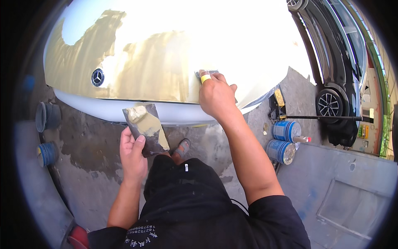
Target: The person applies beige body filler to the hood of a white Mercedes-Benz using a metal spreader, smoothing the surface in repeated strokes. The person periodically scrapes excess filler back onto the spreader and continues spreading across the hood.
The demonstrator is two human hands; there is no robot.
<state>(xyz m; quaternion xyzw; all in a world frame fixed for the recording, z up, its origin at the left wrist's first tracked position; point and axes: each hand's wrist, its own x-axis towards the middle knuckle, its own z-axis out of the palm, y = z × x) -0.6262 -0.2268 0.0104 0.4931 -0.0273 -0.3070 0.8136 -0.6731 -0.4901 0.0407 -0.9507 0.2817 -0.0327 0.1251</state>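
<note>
My left hand [133,151] grips a dark, flat rectangular board [151,148] by its left edge, thumb on top. Beige putty [148,125] is spread over the board, with a thick lump at its upper corner. Ahead on the right, my right hand [217,96] is closed around a putty scraper [213,72], mostly hidden by the fingers, against a pale car panel [244,54]. Something yellow shows at the fingers. Broad yellowish putty streaks [159,70] cover the panel's left and middle; glare washes out much of the rest. A round emblem [98,77] sits near its lower edge.
A white bumper [166,113] runs below the panel. Blue-labelled buckets [286,131] stand on the right; a grey bucket [48,117] and a blue one [47,154] stand left. A dark car [331,54] is parked at far right. A grey flat panel [352,186] is at lower right.
</note>
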